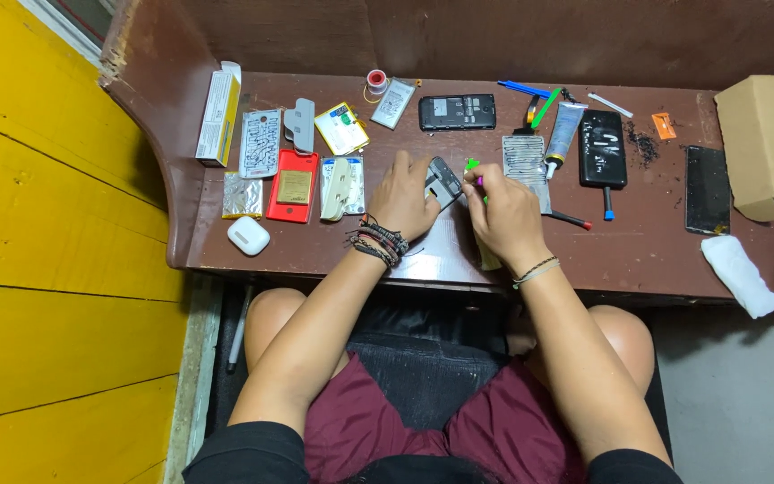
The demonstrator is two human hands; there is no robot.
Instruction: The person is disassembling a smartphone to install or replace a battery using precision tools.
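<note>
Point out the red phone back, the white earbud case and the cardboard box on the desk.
red phone back (293, 185): head view, middle of its flat panel.
white earbud case (248, 236): head view, centre of its rounded top.
cardboard box (766, 139): head view, middle of its top face.

Red phone cover (294, 185), white earbud case (248, 236), yellow wall (38, 251), brown desk (638, 246), maroon shorts (360, 421)

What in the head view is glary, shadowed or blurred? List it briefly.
Head view: even indoor light, mostly sharp; soft glare on the black phone and the foil packs; the left hand and right hand partly hide the small phone part; wide-lens bend at the desk edge; dark shadow under the desk.
</note>
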